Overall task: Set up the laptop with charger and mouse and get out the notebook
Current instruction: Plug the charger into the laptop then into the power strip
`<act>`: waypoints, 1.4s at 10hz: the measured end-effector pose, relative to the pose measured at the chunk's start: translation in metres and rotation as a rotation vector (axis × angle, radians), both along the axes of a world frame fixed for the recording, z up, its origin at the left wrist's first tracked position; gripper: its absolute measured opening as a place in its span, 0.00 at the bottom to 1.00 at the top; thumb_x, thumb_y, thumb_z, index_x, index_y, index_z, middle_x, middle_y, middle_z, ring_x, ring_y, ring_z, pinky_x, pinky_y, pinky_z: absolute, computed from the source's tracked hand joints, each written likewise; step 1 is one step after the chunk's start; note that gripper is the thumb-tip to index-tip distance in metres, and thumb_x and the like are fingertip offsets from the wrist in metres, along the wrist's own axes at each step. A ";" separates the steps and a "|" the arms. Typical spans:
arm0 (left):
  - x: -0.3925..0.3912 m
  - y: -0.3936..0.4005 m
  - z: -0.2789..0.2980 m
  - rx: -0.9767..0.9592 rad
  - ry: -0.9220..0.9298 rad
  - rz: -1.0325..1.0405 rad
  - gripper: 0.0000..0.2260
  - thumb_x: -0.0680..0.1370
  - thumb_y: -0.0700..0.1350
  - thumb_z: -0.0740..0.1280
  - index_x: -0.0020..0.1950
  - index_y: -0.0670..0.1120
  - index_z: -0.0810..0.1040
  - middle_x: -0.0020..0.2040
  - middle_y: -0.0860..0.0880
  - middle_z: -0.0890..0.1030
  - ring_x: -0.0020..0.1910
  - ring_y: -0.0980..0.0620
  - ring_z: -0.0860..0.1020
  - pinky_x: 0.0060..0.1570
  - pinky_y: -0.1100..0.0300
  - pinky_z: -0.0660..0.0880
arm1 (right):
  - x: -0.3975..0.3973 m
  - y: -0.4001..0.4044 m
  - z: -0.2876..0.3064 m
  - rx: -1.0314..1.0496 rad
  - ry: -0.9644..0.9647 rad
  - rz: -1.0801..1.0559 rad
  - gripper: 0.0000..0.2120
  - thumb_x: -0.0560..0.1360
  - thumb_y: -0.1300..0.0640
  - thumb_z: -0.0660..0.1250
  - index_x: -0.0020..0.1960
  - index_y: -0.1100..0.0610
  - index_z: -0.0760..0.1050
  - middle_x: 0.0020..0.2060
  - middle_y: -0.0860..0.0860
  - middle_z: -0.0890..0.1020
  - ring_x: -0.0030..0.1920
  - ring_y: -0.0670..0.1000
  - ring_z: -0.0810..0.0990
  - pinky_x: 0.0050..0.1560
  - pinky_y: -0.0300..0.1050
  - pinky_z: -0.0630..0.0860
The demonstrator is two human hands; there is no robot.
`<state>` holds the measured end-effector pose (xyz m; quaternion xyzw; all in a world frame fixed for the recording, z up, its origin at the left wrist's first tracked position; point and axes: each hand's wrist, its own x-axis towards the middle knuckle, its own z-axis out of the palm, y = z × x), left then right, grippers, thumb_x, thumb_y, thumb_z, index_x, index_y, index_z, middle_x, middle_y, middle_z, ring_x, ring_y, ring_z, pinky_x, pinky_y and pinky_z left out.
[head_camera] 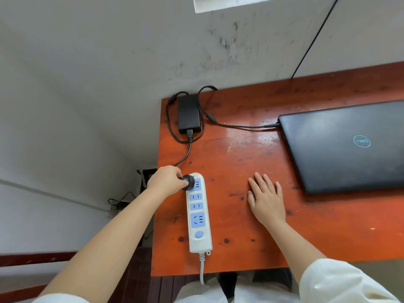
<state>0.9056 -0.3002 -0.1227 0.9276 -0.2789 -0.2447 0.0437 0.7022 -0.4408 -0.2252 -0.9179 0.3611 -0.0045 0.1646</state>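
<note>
Left hand point(167, 178) closed round black plug point(188, 182), pressing it at far socket of white power strip point(199, 217). Right hand point(266, 199) flat, fingers spread, palm down on orange-red wooden table point(251, 154), holding nothing. Strip lying near table's left edge, lengthwise near to far, its white cord dropping over near edge. Three sockets nearer along strip unoccupied. Black charger brick point(188, 113) at far left corner, close to both edges, cable looped beside it. Thin lead running right from brick into left side of closed dark laptop point(349, 145), far right, partly cut off by frame. Bare tabletop between strip and laptop, around right hand.
</note>
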 end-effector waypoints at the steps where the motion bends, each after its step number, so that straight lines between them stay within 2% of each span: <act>1: 0.000 0.011 -0.005 -0.078 0.033 0.073 0.08 0.73 0.47 0.67 0.47 0.44 0.80 0.44 0.49 0.78 0.45 0.49 0.77 0.42 0.55 0.73 | 0.000 0.000 -0.001 -0.004 -0.006 -0.003 0.20 0.78 0.55 0.60 0.69 0.55 0.68 0.72 0.53 0.67 0.74 0.55 0.61 0.73 0.58 0.54; 2: 0.000 0.021 -0.010 -0.134 0.037 0.068 0.08 0.73 0.47 0.67 0.49 0.45 0.80 0.50 0.47 0.81 0.52 0.47 0.78 0.44 0.56 0.71 | -0.001 0.000 -0.001 -0.005 -0.003 -0.004 0.20 0.78 0.55 0.60 0.69 0.54 0.68 0.72 0.52 0.67 0.74 0.55 0.61 0.73 0.58 0.54; 3: 0.004 0.028 -0.014 -0.152 0.067 0.051 0.08 0.73 0.46 0.68 0.50 0.47 0.80 0.53 0.47 0.81 0.55 0.48 0.77 0.49 0.55 0.72 | 0.000 0.000 0.000 -0.031 -0.054 -0.016 0.18 0.76 0.56 0.61 0.65 0.57 0.73 0.68 0.55 0.72 0.71 0.58 0.67 0.70 0.61 0.60; 4: 0.011 0.028 -0.012 -0.147 0.104 0.029 0.09 0.74 0.45 0.68 0.52 0.46 0.80 0.55 0.47 0.81 0.55 0.50 0.75 0.50 0.58 0.69 | 0.000 0.002 0.003 -0.056 -0.089 -0.038 0.19 0.71 0.56 0.60 0.60 0.59 0.78 0.62 0.57 0.78 0.65 0.61 0.74 0.64 0.64 0.67; 5: 0.017 0.027 -0.010 -0.128 0.084 0.011 0.10 0.73 0.45 0.68 0.53 0.46 0.80 0.56 0.47 0.81 0.56 0.50 0.75 0.50 0.58 0.70 | 0.000 0.002 0.004 -0.081 -0.092 -0.023 0.18 0.71 0.57 0.63 0.58 0.59 0.79 0.61 0.58 0.79 0.63 0.61 0.76 0.62 0.65 0.69; 6: 0.017 0.024 -0.009 -0.101 0.063 -0.011 0.09 0.74 0.46 0.68 0.53 0.47 0.80 0.55 0.47 0.81 0.55 0.50 0.76 0.52 0.55 0.73 | 0.000 0.002 0.001 -0.051 -0.110 -0.034 0.17 0.72 0.60 0.69 0.61 0.60 0.77 0.63 0.58 0.77 0.66 0.61 0.73 0.65 0.64 0.65; 7: 0.016 0.020 -0.008 -0.090 0.047 -0.037 0.09 0.74 0.46 0.68 0.52 0.46 0.80 0.52 0.48 0.81 0.53 0.50 0.76 0.51 0.55 0.72 | -0.001 0.002 0.000 -0.059 -0.125 -0.033 0.18 0.71 0.61 0.71 0.60 0.60 0.77 0.63 0.58 0.78 0.65 0.62 0.74 0.65 0.65 0.66; 8: 0.016 0.012 -0.006 -0.084 0.065 -0.045 0.08 0.74 0.46 0.68 0.51 0.45 0.80 0.46 0.49 0.79 0.47 0.52 0.74 0.45 0.58 0.71 | -0.002 0.002 0.000 -0.056 -0.124 -0.034 0.18 0.71 0.61 0.70 0.61 0.60 0.77 0.63 0.58 0.78 0.65 0.61 0.73 0.65 0.64 0.66; 9: 0.019 0.003 0.001 -0.037 0.105 -0.059 0.06 0.73 0.45 0.68 0.47 0.45 0.80 0.38 0.51 0.76 0.39 0.53 0.73 0.34 0.62 0.69 | -0.002 0.001 0.000 -0.048 -0.120 -0.028 0.18 0.73 0.60 0.68 0.62 0.59 0.76 0.65 0.57 0.76 0.67 0.60 0.71 0.67 0.63 0.64; 10: 0.020 -0.007 0.006 0.022 0.109 -0.115 0.04 0.73 0.45 0.68 0.44 0.45 0.79 0.37 0.51 0.75 0.40 0.52 0.74 0.36 0.62 0.70 | -0.003 0.001 -0.001 -0.031 -0.117 -0.025 0.18 0.75 0.58 0.65 0.65 0.58 0.73 0.67 0.56 0.73 0.70 0.59 0.68 0.70 0.62 0.60; 11: 0.019 -0.010 0.007 0.064 0.097 -0.154 0.04 0.73 0.46 0.68 0.44 0.46 0.78 0.35 0.54 0.73 0.39 0.53 0.73 0.32 0.66 0.67 | -0.004 0.001 -0.001 -0.028 -0.120 -0.026 0.18 0.75 0.58 0.65 0.65 0.58 0.73 0.68 0.56 0.73 0.70 0.58 0.67 0.70 0.61 0.60; 12: 0.019 -0.007 0.004 0.078 0.082 -0.150 0.07 0.73 0.46 0.69 0.48 0.44 0.79 0.38 0.52 0.75 0.41 0.53 0.74 0.32 0.66 0.67 | -0.003 0.001 0.000 -0.037 -0.129 -0.028 0.18 0.74 0.59 0.67 0.63 0.59 0.74 0.66 0.57 0.75 0.68 0.59 0.70 0.69 0.62 0.62; 13: 0.015 -0.009 0.004 0.099 0.035 -0.150 0.08 0.73 0.47 0.68 0.48 0.44 0.80 0.41 0.51 0.76 0.42 0.52 0.74 0.37 0.61 0.70 | -0.003 0.001 0.001 -0.037 -0.126 -0.033 0.18 0.74 0.59 0.67 0.63 0.59 0.75 0.66 0.57 0.75 0.68 0.60 0.71 0.68 0.63 0.63; 14: 0.008 -0.014 0.004 0.152 -0.034 -0.200 0.06 0.73 0.47 0.67 0.46 0.45 0.78 0.40 0.51 0.75 0.40 0.52 0.74 0.32 0.62 0.68 | -0.003 0.001 0.001 -0.046 -0.134 -0.033 0.18 0.72 0.60 0.69 0.61 0.60 0.76 0.64 0.58 0.77 0.66 0.61 0.72 0.66 0.64 0.65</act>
